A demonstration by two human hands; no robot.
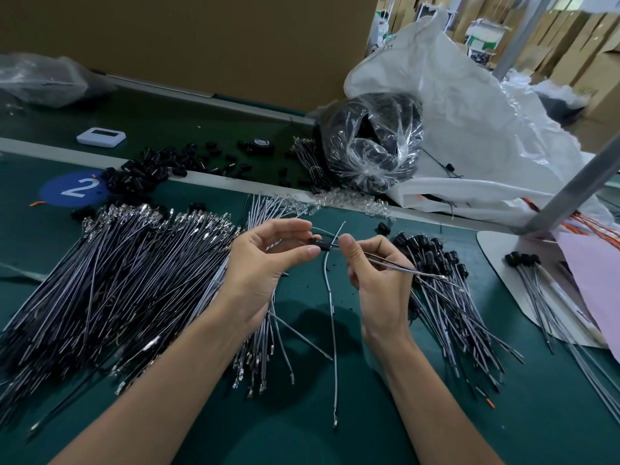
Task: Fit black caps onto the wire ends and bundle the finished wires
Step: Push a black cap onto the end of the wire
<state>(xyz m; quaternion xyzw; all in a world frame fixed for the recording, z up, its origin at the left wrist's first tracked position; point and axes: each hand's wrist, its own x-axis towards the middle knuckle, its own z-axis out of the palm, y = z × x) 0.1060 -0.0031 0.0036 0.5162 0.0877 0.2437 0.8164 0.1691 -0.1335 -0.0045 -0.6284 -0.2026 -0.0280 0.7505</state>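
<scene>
Uncapped wire heap (117,280) at left, capped pile (446,297) at right, loose caps (161,166) behind. Between, above green mat (335,441): left hand (265,260) pinching small black cap (320,245); right hand (375,273) pinching grey wire (330,297) at cap.

Only one readable mark: a white "2" on a blue round sticker (75,188), flat on the green tabletop (302,424). Loose caps (134,177) touch the sticker's right edge. White device (101,136) behind the sticker: screen unreadable. Print on the white bag (469,105), far right of the sticker: too small to read.
</scene>
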